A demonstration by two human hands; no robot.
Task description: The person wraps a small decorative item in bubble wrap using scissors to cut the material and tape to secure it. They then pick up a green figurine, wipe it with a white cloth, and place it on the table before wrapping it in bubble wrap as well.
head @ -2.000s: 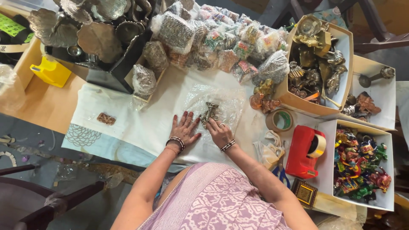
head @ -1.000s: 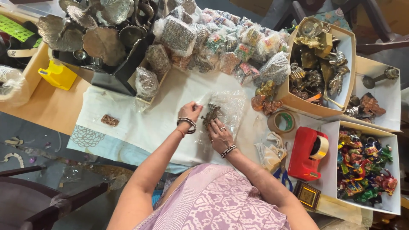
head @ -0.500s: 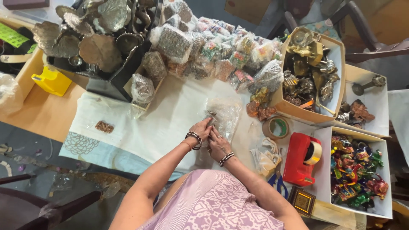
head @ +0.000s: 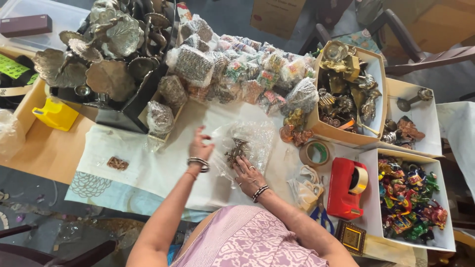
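A small dark metal figurine (head: pixel 236 150) lies on a sheet of clear bubble wrap (head: pixel 255 138) spread on the white cloth. My right hand (head: pixel 247 174) rests flat on the wrap, its fingertips touching the figurine's near side. My left hand (head: pixel 200 147) is lifted just left of the wrap with its fingers spread and nothing in it. Both wrists wear bangles.
Wrapped items (head: pixel 232 74) and metal leaf dishes (head: pixel 94 64) crowd the far side. On the right stand a box of brass pieces (head: pixel 346 99), a tape roll (head: pixel 315 154), a red tape dispenser (head: pixel 346 190) and a white box of colourful figures (head: pixel 408 202). A yellow container (head: pixel 55 113) sits at the left.
My left hand has let go of the wrap's edge and moved left, away from the figurine. My right hand stays on the wrap by the figurine.
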